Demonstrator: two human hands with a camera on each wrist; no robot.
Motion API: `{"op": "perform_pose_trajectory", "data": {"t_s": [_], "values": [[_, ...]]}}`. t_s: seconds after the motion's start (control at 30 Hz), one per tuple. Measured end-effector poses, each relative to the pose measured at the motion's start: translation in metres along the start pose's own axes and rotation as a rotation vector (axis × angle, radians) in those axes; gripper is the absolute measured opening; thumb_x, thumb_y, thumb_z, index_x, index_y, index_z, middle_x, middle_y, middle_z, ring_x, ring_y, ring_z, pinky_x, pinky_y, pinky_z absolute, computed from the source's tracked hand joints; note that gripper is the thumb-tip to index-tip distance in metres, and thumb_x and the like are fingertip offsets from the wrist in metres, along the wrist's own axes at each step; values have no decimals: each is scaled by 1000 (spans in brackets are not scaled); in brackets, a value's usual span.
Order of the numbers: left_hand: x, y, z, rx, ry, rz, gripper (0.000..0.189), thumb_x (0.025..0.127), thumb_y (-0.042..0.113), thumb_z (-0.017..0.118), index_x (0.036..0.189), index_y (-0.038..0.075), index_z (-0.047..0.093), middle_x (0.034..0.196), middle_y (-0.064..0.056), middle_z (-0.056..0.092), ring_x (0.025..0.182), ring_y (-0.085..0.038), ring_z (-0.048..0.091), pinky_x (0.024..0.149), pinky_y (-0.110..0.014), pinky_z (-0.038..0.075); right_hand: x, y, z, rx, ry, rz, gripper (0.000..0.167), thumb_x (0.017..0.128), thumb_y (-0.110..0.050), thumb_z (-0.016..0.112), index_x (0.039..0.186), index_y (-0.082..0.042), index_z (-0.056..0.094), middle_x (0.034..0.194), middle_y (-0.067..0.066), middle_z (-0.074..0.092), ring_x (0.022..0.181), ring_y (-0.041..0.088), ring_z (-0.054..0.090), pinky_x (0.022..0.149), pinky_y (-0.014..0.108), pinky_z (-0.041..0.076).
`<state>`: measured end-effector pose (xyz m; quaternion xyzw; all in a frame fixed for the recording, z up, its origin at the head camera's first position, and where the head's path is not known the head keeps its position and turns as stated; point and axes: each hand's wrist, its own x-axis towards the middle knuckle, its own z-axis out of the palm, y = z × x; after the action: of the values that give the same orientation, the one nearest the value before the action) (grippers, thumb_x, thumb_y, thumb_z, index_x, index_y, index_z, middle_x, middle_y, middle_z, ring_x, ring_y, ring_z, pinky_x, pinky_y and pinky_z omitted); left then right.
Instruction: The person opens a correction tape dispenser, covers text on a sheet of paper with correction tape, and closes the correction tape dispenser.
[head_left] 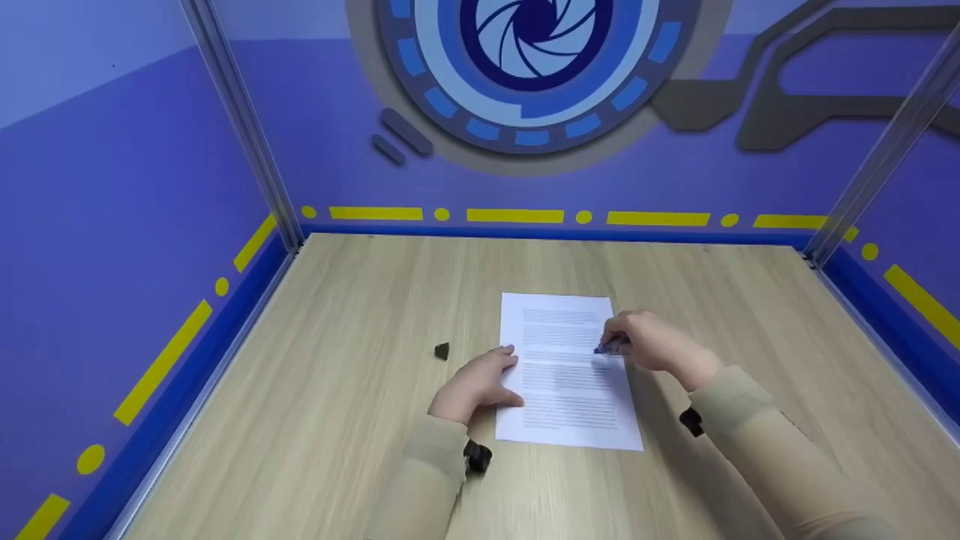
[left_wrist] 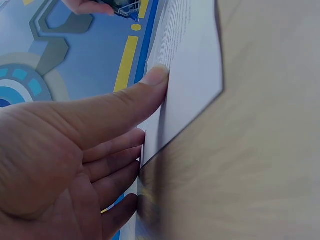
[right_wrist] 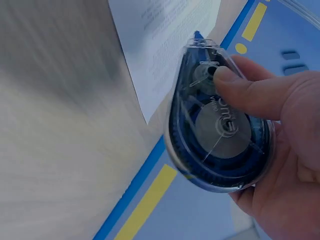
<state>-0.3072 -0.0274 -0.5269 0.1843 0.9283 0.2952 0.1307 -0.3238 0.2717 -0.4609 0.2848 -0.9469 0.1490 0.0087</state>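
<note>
A printed sheet of paper lies on the wooden table. On its left margin rests my left hand, thumb and fingers spread. The left wrist view shows the thumb extended onto the sheet and the other fingers at its edge. My right hand holds a correction tape dispenser over the right side of the text. It has a clear, teardrop-shaped case with a blue tip. In the right wrist view the thumb presses on the case; the fingers behind it are mostly hidden.
A small dark wedge-shaped piece sits on the table left of the paper. Blue-purple walls with yellow markings enclose the back and both sides, with metal posts at the corners.
</note>
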Motion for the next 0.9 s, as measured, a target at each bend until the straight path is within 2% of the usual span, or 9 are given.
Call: {"op": "perform_pose_trajectory", "data": {"t_s": [0.27, 0.67, 0.9], "values": [[0, 1, 0, -21, 3, -22, 78, 81, 20, 88, 147, 1, 54, 164, -10, 42, 154, -30, 37, 128, -41, 32, 12, -18, 16, 2, 16, -41, 26, 87, 10, 68, 103, -8, 79, 97, 7, 76, 92, 23, 72, 82, 43, 62], [0, -2, 0, -1, 5, 9, 76, 81, 22, 88, 146, 0, 55, 163, -12, 43, 153, -31, 39, 128, -42, 32, 28, -44, 34, -9, 31, -132, 26, 87, 6, 69, 103, -12, 81, 98, 4, 78, 94, 23, 74, 85, 43, 62], [-1, 0, -2, 11, 3, 22, 77, 80, 22, 88, 146, 0, 55, 162, -12, 44, 152, -31, 40, 127, -42, 34, 33, -57, 43, -35, 50, -217, 22, 88, 4, 72, 101, -12, 81, 94, 3, 77, 91, 23, 74, 83, 43, 62]]}}
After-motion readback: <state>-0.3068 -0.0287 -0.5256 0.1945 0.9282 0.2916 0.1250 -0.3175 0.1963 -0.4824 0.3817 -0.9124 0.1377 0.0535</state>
